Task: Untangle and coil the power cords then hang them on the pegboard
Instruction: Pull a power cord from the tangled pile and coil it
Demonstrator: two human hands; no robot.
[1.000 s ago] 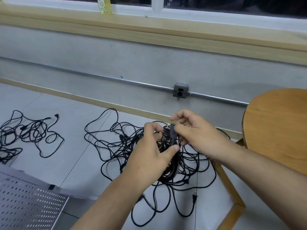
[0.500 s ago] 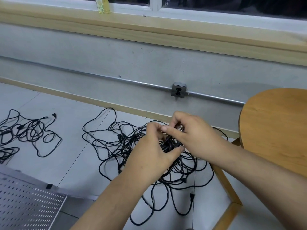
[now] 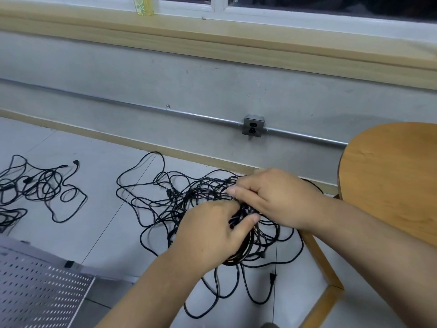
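Gripping the coil (image 3: 247,245) tight in the left hand (image 3: 212,230), thumb clamped across, dead centre. Curling the right hand (image 3: 276,197) onto its top at 1 o'clock. Tuck the loose end snugly, hold loops even, avoid snagging the floor tangle (image 3: 163,202) at 9 o'clock. Then across to the pegboard (image 3: 35,292), 7 o'clock.

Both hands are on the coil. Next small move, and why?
Probably wind another loop onto the coil with the right hand while the left hand grips it: a strand hangs straight down from the coil, and a tangle lies beneath.
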